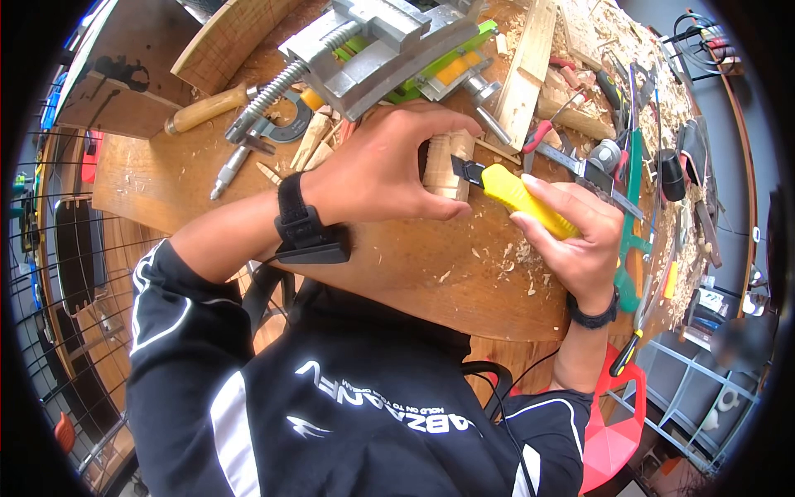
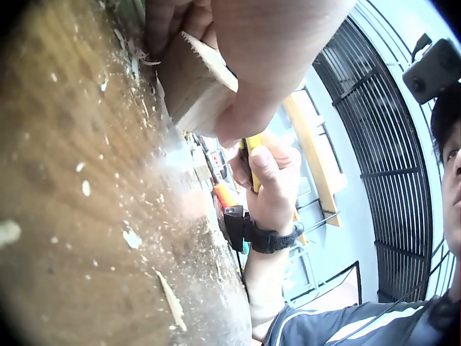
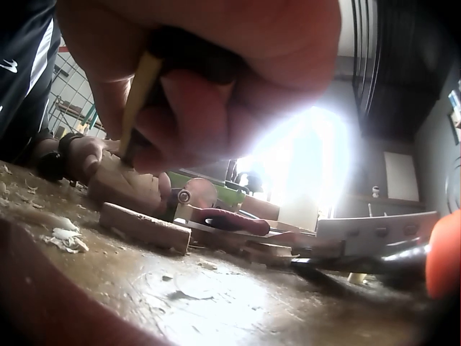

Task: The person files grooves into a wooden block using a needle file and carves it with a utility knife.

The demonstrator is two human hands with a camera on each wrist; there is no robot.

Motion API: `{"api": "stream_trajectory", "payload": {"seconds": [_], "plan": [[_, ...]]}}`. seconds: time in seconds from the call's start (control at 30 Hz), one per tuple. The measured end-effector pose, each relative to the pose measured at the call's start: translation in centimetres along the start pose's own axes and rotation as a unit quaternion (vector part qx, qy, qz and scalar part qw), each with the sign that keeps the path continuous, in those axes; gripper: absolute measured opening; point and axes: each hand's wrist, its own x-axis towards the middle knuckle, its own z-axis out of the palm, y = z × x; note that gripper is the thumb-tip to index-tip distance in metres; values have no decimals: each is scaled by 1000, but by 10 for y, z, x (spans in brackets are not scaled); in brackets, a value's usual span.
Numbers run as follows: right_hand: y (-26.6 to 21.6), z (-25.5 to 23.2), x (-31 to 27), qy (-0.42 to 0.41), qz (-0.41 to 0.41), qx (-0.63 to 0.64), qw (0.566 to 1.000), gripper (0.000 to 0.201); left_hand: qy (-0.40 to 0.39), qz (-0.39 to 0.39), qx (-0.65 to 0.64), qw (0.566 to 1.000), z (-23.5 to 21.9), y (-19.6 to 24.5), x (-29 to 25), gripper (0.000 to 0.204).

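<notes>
My left hand (image 1: 385, 161) grips a small pale wood block (image 1: 447, 157) over the workbench, thumb on the near side and fingers on the far side. In the right hand (image 1: 584, 236) is a yellow utility knife (image 1: 522, 197), its dark blade (image 1: 468, 170) lying over the block's top face near the right end. The left wrist view shows the block (image 2: 198, 90) from below the left hand (image 2: 266, 58), close to the bench top. From the right wrist, the block (image 3: 126, 180) appears beyond the curled fingers of the right hand (image 3: 194, 108).
A metal vise (image 1: 373, 58) stands at the back, beside a wooden-handled tool (image 1: 207, 109) and a micrometer (image 1: 286, 120). Rightward lie a caliper (image 1: 571, 166), a green saw (image 1: 633, 240) and wood strips (image 1: 526, 66). Shavings (image 1: 517, 265) are scattered on the workbench (image 1: 373, 265).
</notes>
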Motion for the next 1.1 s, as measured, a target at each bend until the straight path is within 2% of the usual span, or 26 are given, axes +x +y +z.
{"api": "stream_trajectory", "payload": {"seconds": [0.1, 0.17, 0.23, 0.3, 0.57, 0.63, 0.7, 0.83, 1.03, 1.1], "plan": [[0, 2, -2, 13, -6, -24, 1000, 43, -5, -15, 7, 1000, -2, 3, 0, 70], [2, 2, -1, 24, -11, -43, 999, 43, 6, 1, 8, 1000, 1, 1, 0, 70], [4, 0, -1, 32, -3, -38, 999, 42, 16, 17, 9, 1000, 1, 1, 0, 70], [4, -1, -1, 33, 0, -36, 999, 42, 9, -6, -1, 1000, 0, 3, 0, 70], [7, -8, -1, 40, 33, 15, 999, 37, 4, -6, -31, 1000, 0, 0, 0, 73], [7, -11, -1, 32, 40, 16, 999, 36, -1, -6, -43, 999, 0, 0, 0, 73], [8, -13, 0, 33, 33, 9, 999, 35, 5, 42, -25, 999, 0, 0, 1, 73], [6, -15, 0, 22, 38, 8, 999, 35, -14, 20, -30, 999, -2, 2, 1, 73], [9, -14, 0, -11, 52, 5, 999, 32, -13, 58, -27, 998, -8, 0, 3, 77], [10, -14, -1, -10, 55, 19, 998, 32, -34, 52, 17, 998, -12, 3, 4, 78]]}}
